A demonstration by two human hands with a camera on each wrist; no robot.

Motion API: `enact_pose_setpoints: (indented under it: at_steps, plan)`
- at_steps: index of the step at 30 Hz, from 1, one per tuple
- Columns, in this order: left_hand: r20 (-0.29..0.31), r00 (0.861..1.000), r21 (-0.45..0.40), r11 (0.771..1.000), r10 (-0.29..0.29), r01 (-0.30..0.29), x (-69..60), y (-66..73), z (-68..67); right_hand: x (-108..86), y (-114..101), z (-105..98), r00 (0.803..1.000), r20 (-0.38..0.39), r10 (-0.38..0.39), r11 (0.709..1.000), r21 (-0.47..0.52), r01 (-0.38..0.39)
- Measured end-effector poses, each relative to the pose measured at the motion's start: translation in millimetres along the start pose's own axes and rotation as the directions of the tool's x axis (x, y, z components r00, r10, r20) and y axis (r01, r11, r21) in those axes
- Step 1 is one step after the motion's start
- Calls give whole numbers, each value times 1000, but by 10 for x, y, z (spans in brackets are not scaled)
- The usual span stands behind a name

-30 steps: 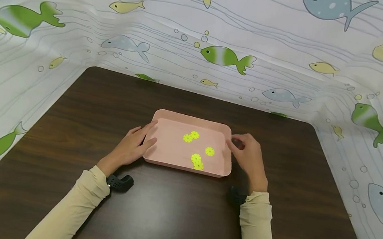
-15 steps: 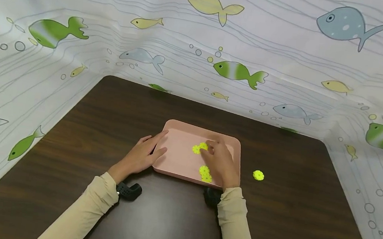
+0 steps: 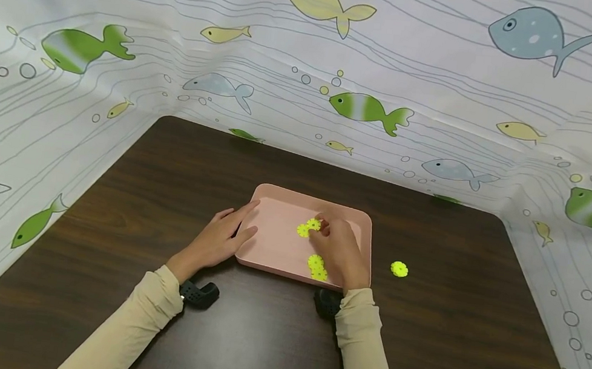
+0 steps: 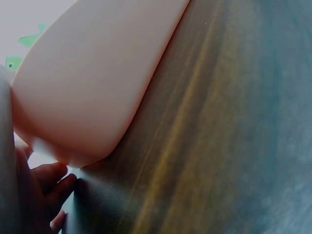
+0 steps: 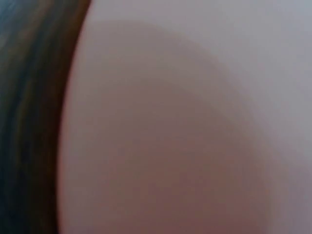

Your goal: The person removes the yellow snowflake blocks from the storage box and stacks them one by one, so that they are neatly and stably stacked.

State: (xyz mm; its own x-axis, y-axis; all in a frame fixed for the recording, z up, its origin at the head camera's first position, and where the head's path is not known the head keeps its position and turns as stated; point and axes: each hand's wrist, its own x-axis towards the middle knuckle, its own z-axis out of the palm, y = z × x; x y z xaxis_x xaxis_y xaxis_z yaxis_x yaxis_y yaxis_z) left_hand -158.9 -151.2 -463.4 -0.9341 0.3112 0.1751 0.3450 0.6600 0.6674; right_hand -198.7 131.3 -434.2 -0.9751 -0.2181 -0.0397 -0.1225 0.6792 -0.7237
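Observation:
A shallow pink tray [image 3: 277, 252] lies on the dark table with several yellow flower-shaped discs in it. My left hand [image 3: 213, 239] rests at the tray's left side, its fingers fairly straight and the thumb reaching over the rim. In the left wrist view, fingers [image 4: 51, 178] lie beside the tray's corner. Above the tray's right half, my right hand [image 3: 340, 247] pinches a yellow flower-shaped disc [image 3: 313, 225], which overlaps another disc [image 3: 303, 230]. Two more discs [image 3: 315, 263] overlap close to the near rim. The right wrist view shows only blurred pink tray surface [image 5: 146, 146].
To the right of the tray, a yellow flower-shaped piece [image 3: 399, 269] lies on the table [image 3: 450, 324]. A white sheet with printed fish [image 3: 267, 53] stands round the table's back and sides. Both wrists wear black straps [image 3: 199, 295].
My right hand has moved left from the tray's right rim to the overlapping discs inside. The piece right of the tray now shows. My left hand stays at the rim; the head view has shifted.

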Motion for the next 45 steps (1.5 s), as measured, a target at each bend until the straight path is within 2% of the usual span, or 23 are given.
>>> enact_pose_setpoints:
  at_steps: [9,16,18,22,27,31,34,38,41,43,45]
  plan:
    - [2,1000,3,1000,-1,1,16,-19,-22,58,-8,1,1000,-6,-8,1000,-16,8]
    - [5,1000,1,1000,-3,3,7,-28,-17,152,-111,99,995,5,-104,988,-116,104]
    - [7,1000,-2,1000,-2,2,4,-30,-9,167,-157,149,996,1,-91,984,-153,90]
    - [3,1000,-4,1000,2,-2,2,-21,-1,184,-199,236,998,-54,-43,976,-214,30]
    - [-3,1000,2,1000,13,-13,0,-5,-5,180,-223,271,995,-99,-8,983,-185,-10]
    - [-1,1000,-3,1000,6,-6,-6,-3,-3,149,-229,236,992,-118,-38,987,-159,19]
    - [10,1000,3,1000,5,-5,-3,-18,-4,96,-205,129,982,-150,-112,989,-118,95]
    - [9,1000,-1,1000,20,-20,15,-32,28,-73,-49,-205,944,-249,-218,973,-134,189]
    - [0,1000,-10,1000,26,-26,6,-48,19,-228,145,-513,924,-302,-235,966,-179,187]
    - [3,1000,-16,999,31,-30,2,-57,17,-359,344,-734,932,-304,-197,972,-187,144]
    - [10,999,-13,999,31,-31,4,-63,24,-486,572,-948,950,-273,-151,977,-189,101]
